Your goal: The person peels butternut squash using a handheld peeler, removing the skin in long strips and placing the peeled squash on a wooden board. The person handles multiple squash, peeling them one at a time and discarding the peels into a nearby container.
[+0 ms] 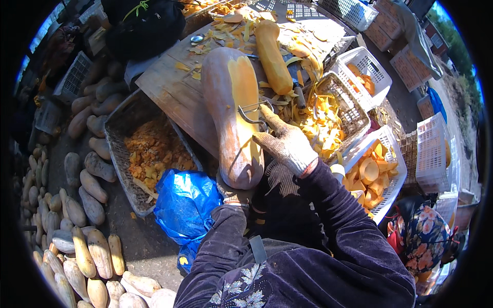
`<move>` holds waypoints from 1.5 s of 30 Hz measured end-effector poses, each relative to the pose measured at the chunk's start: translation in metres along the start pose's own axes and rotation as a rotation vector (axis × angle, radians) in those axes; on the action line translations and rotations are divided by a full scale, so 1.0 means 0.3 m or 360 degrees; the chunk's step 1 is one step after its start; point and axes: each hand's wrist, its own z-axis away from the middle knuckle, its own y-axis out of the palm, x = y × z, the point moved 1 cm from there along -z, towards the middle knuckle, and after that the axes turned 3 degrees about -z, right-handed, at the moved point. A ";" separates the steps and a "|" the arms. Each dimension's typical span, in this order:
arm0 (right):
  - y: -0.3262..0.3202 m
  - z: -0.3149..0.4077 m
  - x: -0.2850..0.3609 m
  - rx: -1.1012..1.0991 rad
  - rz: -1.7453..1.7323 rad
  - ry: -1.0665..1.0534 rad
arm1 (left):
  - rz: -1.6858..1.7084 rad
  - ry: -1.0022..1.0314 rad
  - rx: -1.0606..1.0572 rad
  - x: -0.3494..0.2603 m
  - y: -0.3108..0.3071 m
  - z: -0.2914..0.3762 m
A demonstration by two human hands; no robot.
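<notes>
A large butternut-type squash (219, 100) lies lengthwise before me, its near end towards my body. A broad strip along its right side is peeled to pale orange flesh. My right hand (287, 142), in a worn knit work glove, grips a metal peeler (252, 113) against the peeled strip. My left hand (231, 194), also gloved, supports the near end from below; its fingers are mostly hidden by the squash. Just beyond, a peeled squash (273, 57) rests on the wooden board (177, 88) among peel scraps. A knife handle (299, 97) shows beside it.
Left of the board stands a crate (111, 154) of orange pulp, with a blue plastic bag (188, 208) by it. At right are a basket of peelings (323, 119) and a white crate (400, 173) of cut pieces. Many whole squashes (92, 184) cover the ground at left.
</notes>
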 end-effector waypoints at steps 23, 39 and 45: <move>0.130 -0.037 -0.104 -0.0025 0.0435 0.0001 | -0.1019 0.0583 -0.0328 0.045 -0.032 -0.033; 0.160 -0.058 -0.171 -0.0657 -0.0569 0.0011 | 0.2421 -0.1237 -0.0171 0.131 0.012 0.008; 0.160 -0.053 0.045 -0.0430 -0.0409 -0.0177 | 0.0761 -0.0294 -0.0153 -0.123 -0.050 -0.053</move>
